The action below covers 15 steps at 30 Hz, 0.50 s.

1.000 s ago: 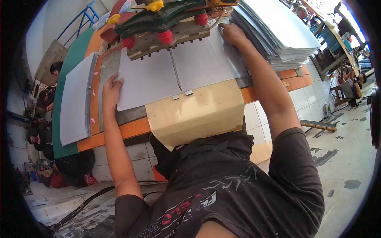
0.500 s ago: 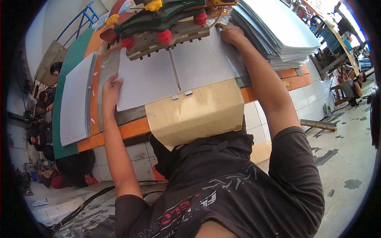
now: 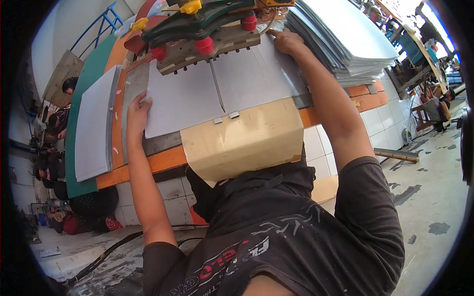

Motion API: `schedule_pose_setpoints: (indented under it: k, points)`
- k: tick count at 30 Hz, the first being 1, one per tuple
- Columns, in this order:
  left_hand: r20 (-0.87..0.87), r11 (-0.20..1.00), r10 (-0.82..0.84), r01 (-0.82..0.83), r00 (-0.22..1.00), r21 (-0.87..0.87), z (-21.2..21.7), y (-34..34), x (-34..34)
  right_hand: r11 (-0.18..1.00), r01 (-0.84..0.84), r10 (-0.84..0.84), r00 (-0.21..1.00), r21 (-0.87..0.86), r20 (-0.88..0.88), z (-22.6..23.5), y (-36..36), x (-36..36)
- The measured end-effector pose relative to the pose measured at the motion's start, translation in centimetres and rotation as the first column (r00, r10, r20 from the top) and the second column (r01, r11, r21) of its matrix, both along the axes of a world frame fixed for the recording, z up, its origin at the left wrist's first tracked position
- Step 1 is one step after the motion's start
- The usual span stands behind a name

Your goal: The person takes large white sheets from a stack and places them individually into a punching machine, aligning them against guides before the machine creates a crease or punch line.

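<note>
Over white sheet (image 3: 185, 96): green press (image 3: 200, 30) | right: paper stack (image 3: 348, 34) | left hand (image 3: 137, 116), right hand (image 3: 289, 42) at edges, grips unclear

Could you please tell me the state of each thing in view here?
Thin white rectangular sheet: lying flat.
Left hand: at the sheet's left edge.
Right hand: by its far right side.
Green metal machine head: above the sheet.
Tan rectangular flexible sheet: bent downward.
Tall stack of white sheets: uneven-edged.
Low stack of white sheets: flat.

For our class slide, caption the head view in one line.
Left hand at left edge of a white sheet, right hand by its far right corner, green machine above.
</note>
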State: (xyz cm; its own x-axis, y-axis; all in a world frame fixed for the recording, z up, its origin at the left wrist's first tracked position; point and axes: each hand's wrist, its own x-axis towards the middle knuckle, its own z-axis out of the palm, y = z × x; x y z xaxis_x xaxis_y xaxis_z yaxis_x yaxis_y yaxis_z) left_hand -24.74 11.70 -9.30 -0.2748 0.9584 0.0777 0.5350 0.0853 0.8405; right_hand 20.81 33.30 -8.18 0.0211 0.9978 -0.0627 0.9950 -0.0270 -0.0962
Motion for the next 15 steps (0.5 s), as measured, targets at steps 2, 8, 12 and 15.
schedule_pose_setpoints:
  k: [2, 8, 12, 15]
  points:
    - [0.027, 1.0, -0.001, 0.001, 1.0, 0.009, -0.3, 0.1, -0.4, 1.0, -0.012, 0.012, 1.0, -0.005, 0.005, 0.2, 0.1, 0.0]
    - [0.061, 1.0, -0.018, 0.017, 0.998, 0.018, -0.2, 0.1, -0.2, 1.0, -0.014, 0.014, 1.0, -0.018, -0.004, 0.3, 0.1, 0.1]
    - [0.028, 0.999, -0.002, 0.001, 1.0, 0.04, -0.5, -0.2, -0.6, 0.999, -0.035, 0.035, 0.999, -0.014, 0.012, 0.4, -0.4, -0.7]
    - [0.02, 0.998, -0.009, 0.007, 1.0, 0.062, -0.5, 0.2, -0.2, 0.997, 0.001, 0.001, 1.0, 0.08, -0.025, -0.7, 0.0, 0.2]
